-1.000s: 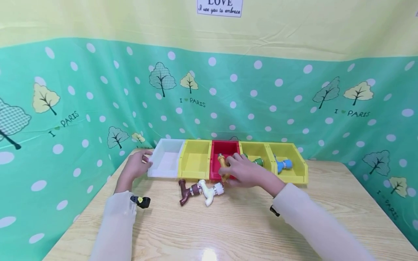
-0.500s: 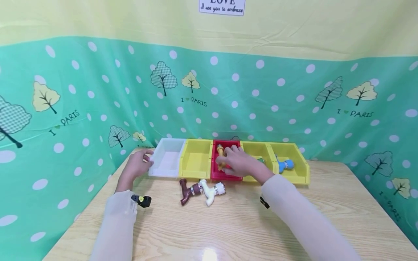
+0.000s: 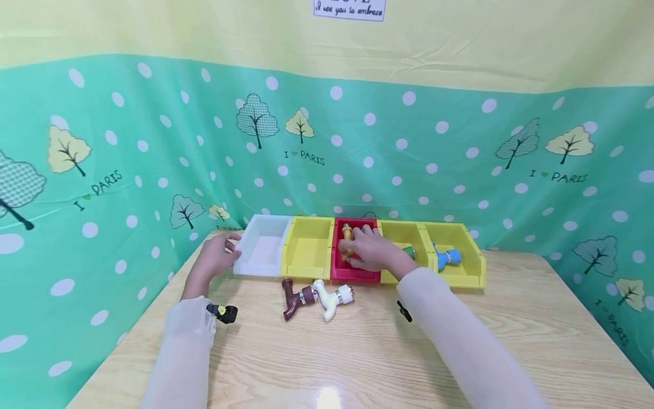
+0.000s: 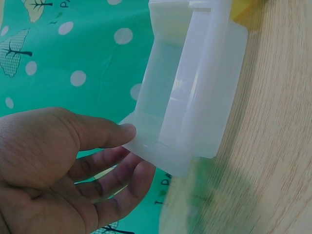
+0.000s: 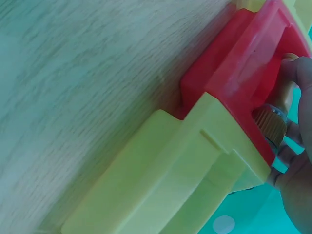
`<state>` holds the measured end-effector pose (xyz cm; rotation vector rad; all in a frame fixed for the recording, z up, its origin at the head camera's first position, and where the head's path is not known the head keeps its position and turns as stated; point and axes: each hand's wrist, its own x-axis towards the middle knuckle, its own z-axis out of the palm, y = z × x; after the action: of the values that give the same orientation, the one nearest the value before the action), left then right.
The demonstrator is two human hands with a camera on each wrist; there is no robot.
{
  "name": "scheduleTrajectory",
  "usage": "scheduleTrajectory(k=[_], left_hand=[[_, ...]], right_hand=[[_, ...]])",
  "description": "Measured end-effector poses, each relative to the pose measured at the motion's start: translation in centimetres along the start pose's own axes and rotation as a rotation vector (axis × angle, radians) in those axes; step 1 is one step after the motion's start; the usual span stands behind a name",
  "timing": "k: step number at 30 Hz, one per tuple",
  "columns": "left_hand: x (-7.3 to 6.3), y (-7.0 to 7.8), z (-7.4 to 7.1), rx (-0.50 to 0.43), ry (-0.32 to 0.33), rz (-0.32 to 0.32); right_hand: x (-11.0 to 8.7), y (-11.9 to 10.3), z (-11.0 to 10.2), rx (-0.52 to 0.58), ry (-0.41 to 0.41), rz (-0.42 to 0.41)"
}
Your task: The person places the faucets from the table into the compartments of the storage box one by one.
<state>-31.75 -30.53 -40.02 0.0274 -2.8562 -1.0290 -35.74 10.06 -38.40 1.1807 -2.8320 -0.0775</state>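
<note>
Inside the red bin (image 3: pixel 356 276), my right hand (image 3: pixel 375 251) grips an orange-yellow plastic faucet (image 3: pixel 347 232). The right wrist view shows the faucet's ribbed handle (image 5: pixel 270 126) low between the bin walls, with fingers and thumb around the body. My left hand (image 3: pixel 217 255) is at the left end of the row, its thumb and fingers pinching the side wall of the translucent white bin (image 4: pixel 200 87). On the table in front of the bins lie a dark brown faucet (image 3: pixel 292 299) and a white faucet (image 3: pixel 331 299), side by side and close together.
The bins stand in one row against a green dotted curtain (image 3: pixel 368 147). A yellow bin (image 3: pixel 307 272) is left of the red one. To the right, one yellow bin holds a green faucet (image 3: pixel 410 251), partly hidden by my hand, and the end one a blue faucet (image 3: pixel 448 257).
My right hand has moved back and down into the red bin, carrying the orange-yellow faucet from over its front edge. The left hand stays at the white bin.
</note>
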Motion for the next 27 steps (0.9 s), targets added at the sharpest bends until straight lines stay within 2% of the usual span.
scheduleTrajectory(k=[27], left_hand=[[0.2,0.0,0.1,-0.014,-0.002,0.000]], right_hand=[[2.3,0.2,1.5,-0.004,-0.140,0.116]])
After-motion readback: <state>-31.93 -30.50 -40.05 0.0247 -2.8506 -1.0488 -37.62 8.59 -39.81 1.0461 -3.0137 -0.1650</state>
